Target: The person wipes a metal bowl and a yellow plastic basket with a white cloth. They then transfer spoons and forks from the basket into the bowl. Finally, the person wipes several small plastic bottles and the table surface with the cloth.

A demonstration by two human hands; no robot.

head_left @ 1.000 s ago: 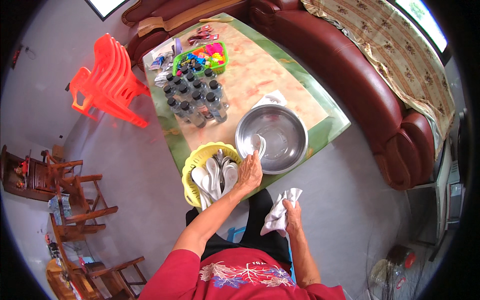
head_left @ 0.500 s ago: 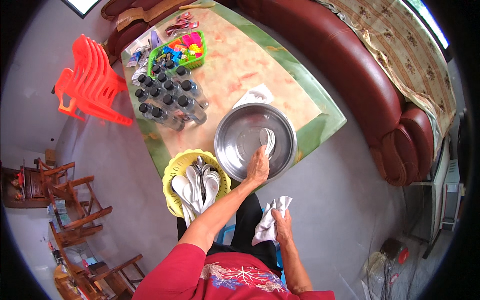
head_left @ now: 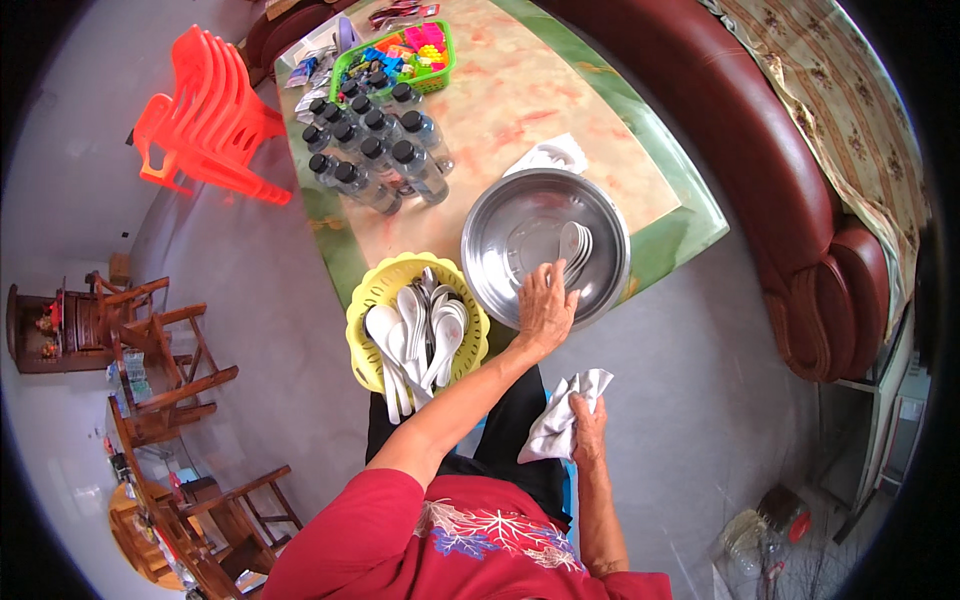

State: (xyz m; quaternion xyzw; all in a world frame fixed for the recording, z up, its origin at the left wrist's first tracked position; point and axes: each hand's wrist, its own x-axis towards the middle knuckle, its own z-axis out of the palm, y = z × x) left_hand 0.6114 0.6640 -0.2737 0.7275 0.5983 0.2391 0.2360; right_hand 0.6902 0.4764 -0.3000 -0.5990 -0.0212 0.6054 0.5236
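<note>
A stack of white spoons [head_left: 577, 243] rests inside the wide steel basin [head_left: 478, 225], against its right side. My left hand [head_left: 546, 308] is over the basin's near rim with its fingers apart, the fingertips close to the spoon handles. Below the basin, my right hand [head_left: 590, 425] grips a crumpled white cloth [head_left: 560, 420] in front of my lap. To the left of my left hand, a yellow scalloped basket [head_left: 362, 345] holds many white spoons [head_left: 412, 330] and some metal ones, several handles sticking out over its near edge.
Several black-capped clear bottles [head_left: 375, 150] stand together on the marble-patterned table [head_left: 530, 80]. Behind them is a green basket [head_left: 440, 82] of colourful small items. A white packet [head_left: 550, 155] lies beyond the basin. Stacked red chairs [head_left: 210, 110] stand left, a dark red sofa [head_left: 730, 120] right.
My left hand has let go of the stacked spoons, which now lie in the basin, and its fingers have spread. The right hand still holds the cloth. The whole view has shifted slightly.
</note>
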